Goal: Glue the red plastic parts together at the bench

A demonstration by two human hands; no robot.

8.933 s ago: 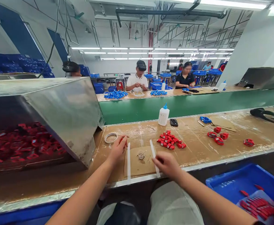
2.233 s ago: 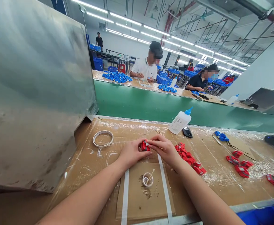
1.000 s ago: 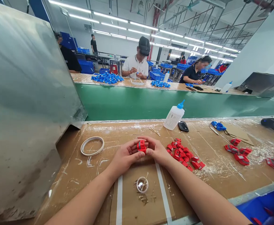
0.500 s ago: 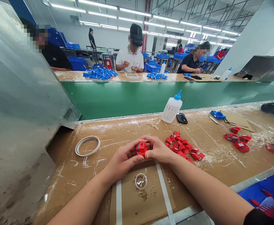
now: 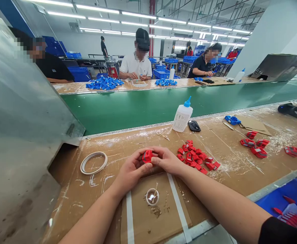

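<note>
A small red plastic part [image 5: 147, 156] with a grey stripe is held between my two hands above the cardboard bench. Around its left side curl the fingers of my left hand [image 5: 134, 168]. My right hand [image 5: 166, 160] pinches it from the right, thumb on the near face. Below them stands a small clear cup [image 5: 152, 197] with a thin stick leaning in it, on a taped cardboard sheet [image 5: 161, 217]. Just right of my right hand lies a heap of red parts [image 5: 194, 156].
A roll of tape [image 5: 94, 163] lies left. Behind are wooden sticks [image 5: 163, 136], a white bottle [image 5: 182, 117] and a black device [image 5: 194, 126]. Several striped red parts [image 5: 259, 152] lie right. A metal housing [image 5: 23, 128] blocks the left; co-workers sit beyond the green belt [image 5: 128, 108].
The red part has turned slightly in my hands and sits a little further left in view. The whole view has shifted a bit. Across the belt, the white-shirted person's hands have lowered.
</note>
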